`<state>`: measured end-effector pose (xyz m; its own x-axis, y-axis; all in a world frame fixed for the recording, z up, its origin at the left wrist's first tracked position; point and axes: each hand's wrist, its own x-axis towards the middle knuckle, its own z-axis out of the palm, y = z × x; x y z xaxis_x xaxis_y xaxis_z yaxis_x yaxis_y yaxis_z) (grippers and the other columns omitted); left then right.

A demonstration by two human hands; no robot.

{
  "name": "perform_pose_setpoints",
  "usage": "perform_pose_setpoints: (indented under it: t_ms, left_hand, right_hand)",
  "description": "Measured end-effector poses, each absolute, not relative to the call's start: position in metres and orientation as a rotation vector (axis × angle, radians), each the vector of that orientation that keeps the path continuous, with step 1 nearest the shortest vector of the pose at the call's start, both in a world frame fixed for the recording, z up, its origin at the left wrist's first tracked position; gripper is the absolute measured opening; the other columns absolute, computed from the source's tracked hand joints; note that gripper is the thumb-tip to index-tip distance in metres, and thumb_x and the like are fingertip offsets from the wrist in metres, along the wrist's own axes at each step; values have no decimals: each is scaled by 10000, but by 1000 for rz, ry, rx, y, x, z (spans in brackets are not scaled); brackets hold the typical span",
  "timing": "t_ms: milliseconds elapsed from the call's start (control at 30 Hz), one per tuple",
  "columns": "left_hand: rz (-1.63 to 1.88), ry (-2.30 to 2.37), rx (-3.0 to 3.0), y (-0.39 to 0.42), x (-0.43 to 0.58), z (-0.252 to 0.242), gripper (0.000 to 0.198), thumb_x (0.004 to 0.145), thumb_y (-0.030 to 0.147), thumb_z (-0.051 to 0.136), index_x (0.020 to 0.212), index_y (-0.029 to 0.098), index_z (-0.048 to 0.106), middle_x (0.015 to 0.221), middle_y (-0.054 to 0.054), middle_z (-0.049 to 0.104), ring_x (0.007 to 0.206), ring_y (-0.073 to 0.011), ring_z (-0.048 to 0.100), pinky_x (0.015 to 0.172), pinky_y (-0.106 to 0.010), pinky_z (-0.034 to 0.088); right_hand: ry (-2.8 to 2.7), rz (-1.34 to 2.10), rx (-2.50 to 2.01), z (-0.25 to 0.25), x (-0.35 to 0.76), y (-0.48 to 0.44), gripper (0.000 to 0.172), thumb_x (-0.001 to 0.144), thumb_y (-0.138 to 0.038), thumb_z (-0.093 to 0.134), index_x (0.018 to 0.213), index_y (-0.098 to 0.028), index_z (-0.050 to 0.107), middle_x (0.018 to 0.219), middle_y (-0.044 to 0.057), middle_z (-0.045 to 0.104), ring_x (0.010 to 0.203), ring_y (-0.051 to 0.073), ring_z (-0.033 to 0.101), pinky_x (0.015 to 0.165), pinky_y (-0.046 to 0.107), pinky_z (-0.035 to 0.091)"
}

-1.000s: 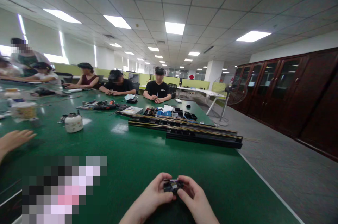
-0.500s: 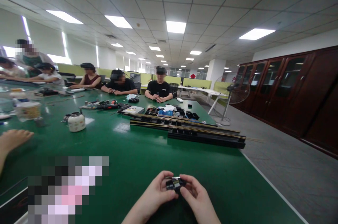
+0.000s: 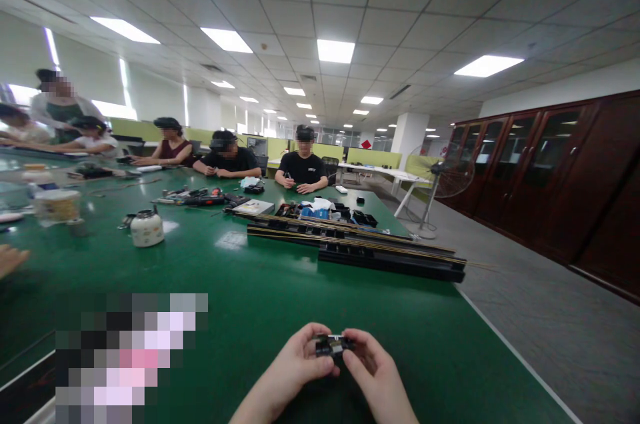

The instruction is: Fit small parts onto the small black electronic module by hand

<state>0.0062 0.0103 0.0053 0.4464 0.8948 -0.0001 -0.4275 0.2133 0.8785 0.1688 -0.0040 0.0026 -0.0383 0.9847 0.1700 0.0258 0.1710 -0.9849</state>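
Between my two hands, just above the green table, is a small black part with shiny metal pieces on top; its exact kind is too small to make out. My left hand grips its left end, thumb in front and fingers behind. At the other end, the thumb and fingers of my right hand close on the part. My fingertips cover both of its ends.
Long black rails with thin brass-coloured rods lie across the table ahead. Beyond them are black trays and tools. A white jar stands left. Another person's hand shows at the left edge. Several people sit around the table.
The black part has turned slightly between my fingers, while my hands stay in nearly the same place. The other person's hand at the left has drawn back toward the edge.
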Motion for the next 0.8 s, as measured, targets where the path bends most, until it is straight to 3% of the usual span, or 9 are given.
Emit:
perform_pose_setpoints:
  t_ms: [633,800]
  left_hand:
    - [990,634,944,13,9,-1,453,519,228,778,887,172,519,869,-56,648,686,-161,619,730,-324,423]
    - [987,592,957,10,8,2,408,529,165,769,859,173,530,833,-33,651,761,-158,601,726,-277,397]
  right_hand:
    - [-1361,1088,-1103,6,169,-5,370,691,-434,632,954,-174,618,946,86,678,894,232,626,778,317,494]
    - [-1412,1120,-1097,4,169,-5,351,676,-394,661,966,-198,634,971,78,668,885,234,625,774,321,494]
